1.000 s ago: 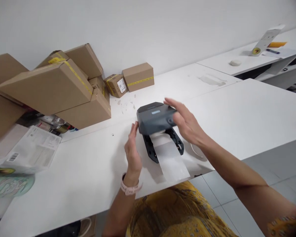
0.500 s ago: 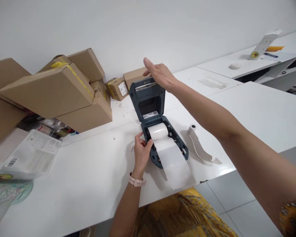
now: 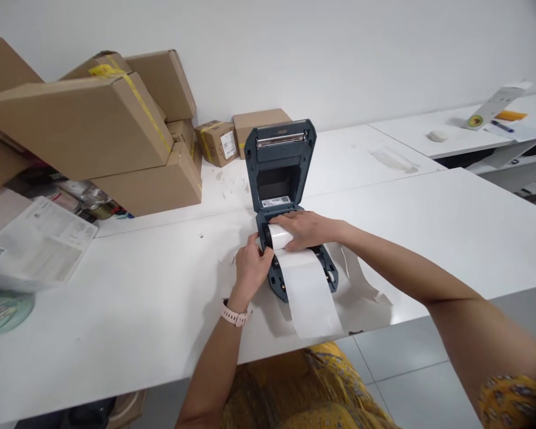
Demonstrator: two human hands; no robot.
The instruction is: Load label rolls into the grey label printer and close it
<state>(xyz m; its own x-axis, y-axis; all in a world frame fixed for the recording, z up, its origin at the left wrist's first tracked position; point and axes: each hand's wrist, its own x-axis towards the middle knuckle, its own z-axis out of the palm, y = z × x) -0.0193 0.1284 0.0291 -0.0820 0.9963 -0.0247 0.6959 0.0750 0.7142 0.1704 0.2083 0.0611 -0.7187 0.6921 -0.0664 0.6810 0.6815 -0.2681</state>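
A dark blue label printer (image 3: 280, 154) stands on the white table with its lid raised. Inside it lies a white label roll (image 3: 279, 237), and a loose paper strip (image 3: 312, 298) runs from it over the printer's front toward the table edge. My left hand (image 3: 252, 265), below a pink watch band, grips the left side of the printer's base, thumb on the rim. My right hand (image 3: 311, 229) reaches into the base from the right and holds the roll, fingers over its top. It hides the roll's right end.
Cardboard boxes (image 3: 78, 128) are stacked at the left, with a small taped box (image 3: 217, 143) behind the printer. Curled backing paper (image 3: 361, 277) lies to the printer's right. A white round object (image 3: 438, 136) and a blue pen (image 3: 502, 126) are at the far right.
My right hand has left the raised lid and come down onto the roll. My left hand stays at the printer's side. The lid remains up.
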